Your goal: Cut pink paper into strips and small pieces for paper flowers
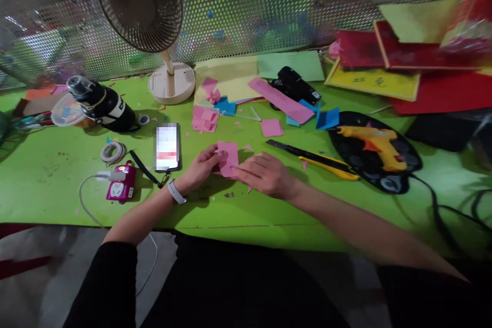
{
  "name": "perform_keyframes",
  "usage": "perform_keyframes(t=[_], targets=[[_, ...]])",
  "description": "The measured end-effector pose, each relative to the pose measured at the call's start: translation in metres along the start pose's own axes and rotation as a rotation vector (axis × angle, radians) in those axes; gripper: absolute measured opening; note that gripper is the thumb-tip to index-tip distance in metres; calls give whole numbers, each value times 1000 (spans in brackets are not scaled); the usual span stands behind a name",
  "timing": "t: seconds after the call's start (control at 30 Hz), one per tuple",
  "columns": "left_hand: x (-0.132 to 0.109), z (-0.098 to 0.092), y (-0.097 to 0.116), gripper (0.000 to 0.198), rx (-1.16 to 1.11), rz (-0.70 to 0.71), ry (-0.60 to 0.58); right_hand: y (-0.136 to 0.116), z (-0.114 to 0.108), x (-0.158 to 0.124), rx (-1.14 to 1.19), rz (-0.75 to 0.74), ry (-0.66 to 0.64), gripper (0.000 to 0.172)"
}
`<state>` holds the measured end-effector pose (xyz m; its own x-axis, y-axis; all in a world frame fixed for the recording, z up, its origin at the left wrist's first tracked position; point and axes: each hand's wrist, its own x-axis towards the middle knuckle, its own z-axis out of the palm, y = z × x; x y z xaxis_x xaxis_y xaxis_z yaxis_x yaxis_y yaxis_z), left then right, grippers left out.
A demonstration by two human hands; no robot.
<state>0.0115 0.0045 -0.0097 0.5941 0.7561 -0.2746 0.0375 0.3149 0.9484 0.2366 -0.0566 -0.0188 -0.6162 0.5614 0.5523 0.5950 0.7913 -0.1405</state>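
Observation:
Between my two hands is a small rectangle of pink paper (229, 156), held just over the green tabletop. My left hand (203, 166) pinches its left edge, thumb on top. At its lower right corner, the fingers of my right hand (266, 174) are closed on the paper. Part of another pink piece shows beneath it. Just beyond lie a pink paper square (271, 127) and a pile of pink pieces (205, 119). A yellow and black utility knife (313, 159) rests to the right of my right hand.
A phone (167, 146) lies left of my left hand, near a tape roll (113, 152) and a purple power adapter (122, 183). Behind stand a fan (171, 83) and a black bottle (111, 110). A yellow glue gun (378, 146) sits on a black tray at right, its cord trailing.

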Motion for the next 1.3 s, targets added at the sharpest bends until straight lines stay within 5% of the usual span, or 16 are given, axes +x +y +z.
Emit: perform_keyframes(t=[0.23,0.4,0.6,0.87,1.3], targets=[[-7,7,-1,48,24,44,-116,8,8,7,120,359,159,18],[-10,10,1,48,22,66,-222,6,3,13,288,442,202,22],[-6,9,-8,40,3,34,-201,2,5,14,357,544,157,27],[-5,9,-10,35,14,56,-206,4,11,7,334,466,112,31],[-3,10,-11,37,-85,39,-206,3,10,11,350,414,233,25]])
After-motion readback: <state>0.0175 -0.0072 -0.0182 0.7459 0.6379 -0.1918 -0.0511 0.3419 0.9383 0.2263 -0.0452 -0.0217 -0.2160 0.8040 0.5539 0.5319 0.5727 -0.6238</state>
